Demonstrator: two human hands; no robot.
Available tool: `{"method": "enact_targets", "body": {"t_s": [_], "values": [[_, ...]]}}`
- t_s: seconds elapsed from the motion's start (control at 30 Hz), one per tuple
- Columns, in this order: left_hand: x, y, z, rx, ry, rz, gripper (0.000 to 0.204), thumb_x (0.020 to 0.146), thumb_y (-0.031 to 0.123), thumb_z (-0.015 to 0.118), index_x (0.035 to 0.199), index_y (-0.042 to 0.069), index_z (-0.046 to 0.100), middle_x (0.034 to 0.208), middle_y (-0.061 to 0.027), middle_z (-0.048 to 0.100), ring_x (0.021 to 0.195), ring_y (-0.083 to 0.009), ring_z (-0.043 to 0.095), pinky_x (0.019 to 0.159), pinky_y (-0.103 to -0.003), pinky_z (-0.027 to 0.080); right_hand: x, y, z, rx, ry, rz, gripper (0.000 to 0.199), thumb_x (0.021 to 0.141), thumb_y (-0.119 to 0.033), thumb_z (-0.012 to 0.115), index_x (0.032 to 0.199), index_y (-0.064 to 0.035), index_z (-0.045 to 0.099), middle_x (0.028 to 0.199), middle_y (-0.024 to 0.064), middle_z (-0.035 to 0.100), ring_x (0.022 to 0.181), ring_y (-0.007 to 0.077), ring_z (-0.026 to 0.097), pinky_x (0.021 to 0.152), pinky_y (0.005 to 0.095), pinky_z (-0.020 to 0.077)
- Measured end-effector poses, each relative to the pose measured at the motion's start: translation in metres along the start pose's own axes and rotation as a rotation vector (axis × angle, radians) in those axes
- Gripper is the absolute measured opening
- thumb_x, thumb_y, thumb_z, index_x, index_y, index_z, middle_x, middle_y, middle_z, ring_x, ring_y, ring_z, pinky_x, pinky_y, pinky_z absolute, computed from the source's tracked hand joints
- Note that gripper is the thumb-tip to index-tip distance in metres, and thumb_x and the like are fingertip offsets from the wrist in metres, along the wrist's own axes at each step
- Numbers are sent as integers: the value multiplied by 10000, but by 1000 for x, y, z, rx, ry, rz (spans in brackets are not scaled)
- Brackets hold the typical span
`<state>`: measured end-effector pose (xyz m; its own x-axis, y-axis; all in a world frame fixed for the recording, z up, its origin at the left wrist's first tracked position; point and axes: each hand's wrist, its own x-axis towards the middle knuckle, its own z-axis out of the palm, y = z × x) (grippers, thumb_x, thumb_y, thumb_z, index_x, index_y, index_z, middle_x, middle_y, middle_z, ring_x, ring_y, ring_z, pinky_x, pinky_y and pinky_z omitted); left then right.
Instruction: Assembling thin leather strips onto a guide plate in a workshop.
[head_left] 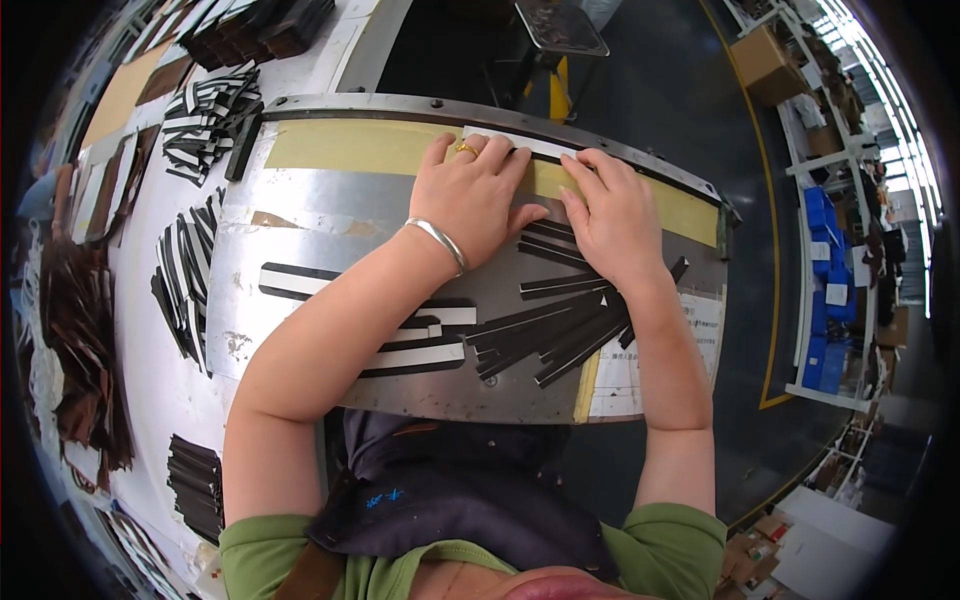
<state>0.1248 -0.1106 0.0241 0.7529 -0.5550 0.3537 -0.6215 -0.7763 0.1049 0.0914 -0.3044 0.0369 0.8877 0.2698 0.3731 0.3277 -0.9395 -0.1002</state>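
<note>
A narrow black-and-white strip (546, 147) lies along the far edge of the metal work board (330, 205). My left hand (470, 195), with a ring and a bangle, presses its bent fingertips onto the strip; its thumb points out to the right. Just beside it, my right hand (612, 220) has its fingertips on the strip's right part, thumb close under the index finger. The fingers hide some of the strip. Below my hands, several black strips (540, 330) fan out over the board. Wider black-and-white strips (425, 356) lie under my left forearm.
A metal rail (380, 103) borders the board's far side. On the white table (150, 330) at left sit bundles of striped strips (190, 280) and a dark stack (195, 485). A printed sheet (700, 345) lies under my right forearm. Shelves with blue bins (822, 290) stand far right.
</note>
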Motion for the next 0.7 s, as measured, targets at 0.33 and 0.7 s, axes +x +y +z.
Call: {"method": "enact_targets", "body": {"t_s": [0.33, 0.7], "values": [[0, -1, 1, -19, 10, 2, 530, 850, 497, 600, 1224, 122, 585, 1161, -34, 564, 1025, -238, 577, 1015, -425, 356, -2, 0, 2, 57, 1, 8, 329, 853, -181, 639, 1159, -60, 646, 1095, 46, 572, 1054, 238, 554, 899, 386, 426], [4, -4, -5, -44, 33, 17, 440, 857, 479, 598, 1210, 217, 611, 1088, -22, 555, 1025, -214, 542, 1003, -418, 351, 5, 1, -7, 333, -85, 106, 217, 856, -115, 603, 1064, -69, 646, 1037, 63, 586, 983, 265, 569, 804, 379, 480]]}}
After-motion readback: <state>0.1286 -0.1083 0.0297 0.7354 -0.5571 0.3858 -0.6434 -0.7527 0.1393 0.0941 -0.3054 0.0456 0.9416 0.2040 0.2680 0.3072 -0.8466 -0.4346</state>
